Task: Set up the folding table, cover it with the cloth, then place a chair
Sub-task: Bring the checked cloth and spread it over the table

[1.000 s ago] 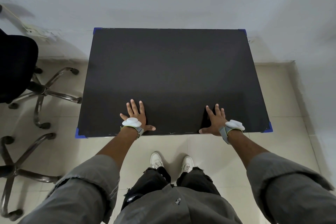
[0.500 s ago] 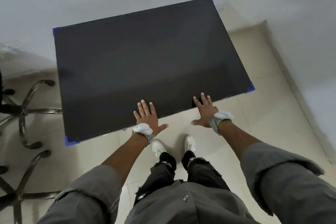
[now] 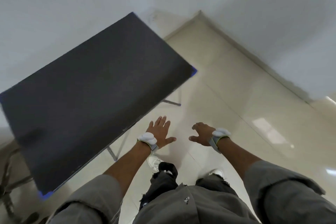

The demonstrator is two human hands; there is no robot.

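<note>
Tabletop (image 3: 94, 96) stands unfolded and bare, left of both hands, its long axis running lower left to upper right. Left hand (image 3: 160, 132), fingers (image 3: 161, 121) spread and released, hovers just beside its near edge. Right hand (image 3: 201, 134), loosely curled and empty, is farther off. No cloth is in view.

The surface (image 3: 91, 100) stands on the floor (image 3: 227, 96) to the person's left, its far side near the wall (image 3: 72, 14). The left hand (image 3: 160, 132) hangs just beside its near edge, with the right hand (image 3: 202, 134) further right, both above the floor.
</note>
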